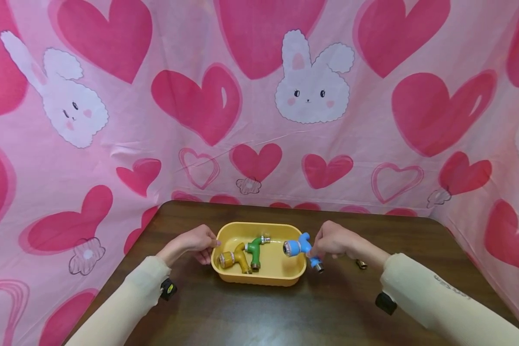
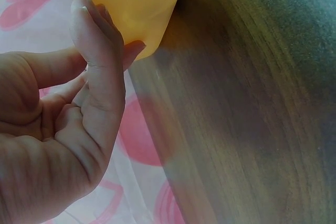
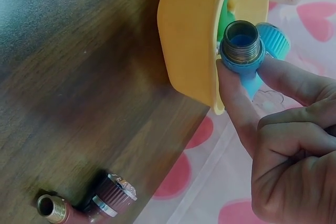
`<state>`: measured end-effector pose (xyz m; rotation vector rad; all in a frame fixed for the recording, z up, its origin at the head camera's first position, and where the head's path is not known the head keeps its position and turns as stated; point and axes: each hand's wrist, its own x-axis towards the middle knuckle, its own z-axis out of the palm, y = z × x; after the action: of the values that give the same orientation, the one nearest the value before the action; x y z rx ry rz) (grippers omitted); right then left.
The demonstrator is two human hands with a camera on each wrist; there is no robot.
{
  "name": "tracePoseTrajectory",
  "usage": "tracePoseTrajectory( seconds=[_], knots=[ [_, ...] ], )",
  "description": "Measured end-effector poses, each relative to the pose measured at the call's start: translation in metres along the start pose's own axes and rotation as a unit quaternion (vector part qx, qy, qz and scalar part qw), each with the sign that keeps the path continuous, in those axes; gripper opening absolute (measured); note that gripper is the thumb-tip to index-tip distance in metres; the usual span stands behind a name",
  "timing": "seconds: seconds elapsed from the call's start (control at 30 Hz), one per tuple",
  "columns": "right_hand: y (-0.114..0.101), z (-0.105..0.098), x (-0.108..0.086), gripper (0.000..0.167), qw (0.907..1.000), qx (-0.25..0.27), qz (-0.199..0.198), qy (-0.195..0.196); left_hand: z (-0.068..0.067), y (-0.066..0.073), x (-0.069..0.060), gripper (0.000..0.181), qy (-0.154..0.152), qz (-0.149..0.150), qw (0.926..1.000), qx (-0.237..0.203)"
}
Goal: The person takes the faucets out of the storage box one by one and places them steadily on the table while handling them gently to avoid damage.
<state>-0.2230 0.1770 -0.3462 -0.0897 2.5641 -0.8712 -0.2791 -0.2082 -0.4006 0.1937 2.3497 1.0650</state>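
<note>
A blue tap [image 1: 292, 248] with a brass threaded end is pinched between the thumb and fingers of my right hand [image 1: 334, 240]. It is held over the right rim of a yellow plastic basin [image 1: 259, 279]. My left hand [image 1: 200, 242] grips the basin's left rim, with the fingers against the outer wall in the left wrist view. Inside the basin, a mustard-yellow tap [image 1: 227, 259] lies at the left beside a green tap [image 1: 254, 250]. A dark red tap [image 3: 111, 199] lies on the table, mostly hidden under my right forearm in the head view.
The basin stands on a dark brown wooden table [image 1: 225, 312]. Behind and around the table hangs a pink cloth [image 1: 259, 129] printed with hearts and rabbits.
</note>
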Motion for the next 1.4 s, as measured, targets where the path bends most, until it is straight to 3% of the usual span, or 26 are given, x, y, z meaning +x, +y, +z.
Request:
tracePoseTrajectory(
  seconds=[0.5, 0.97, 1.4],
  knots=[
    [0.007, -0.005, -0.003, 0.021, 0.9999, 0.009, 0.003, 0.004, -0.002, 0.003, -0.001, 0.025, -0.007, -0.014, 0.9998, -0.008],
    [0.012, -0.009, -0.007, 0.021, 0.9998, 0.017, -0.007, 0.007, -0.007, 0.009, -0.006, 0.024, -0.025, -0.008, 0.9995, 0.015],
    [0.023, -0.010, -0.010, 0.020, 0.9997, 0.022, 0.006, 0.011, -0.006, 0.010, -0.006, 0.023, -0.023, -0.006, 0.9997, -0.006]
  ],
)
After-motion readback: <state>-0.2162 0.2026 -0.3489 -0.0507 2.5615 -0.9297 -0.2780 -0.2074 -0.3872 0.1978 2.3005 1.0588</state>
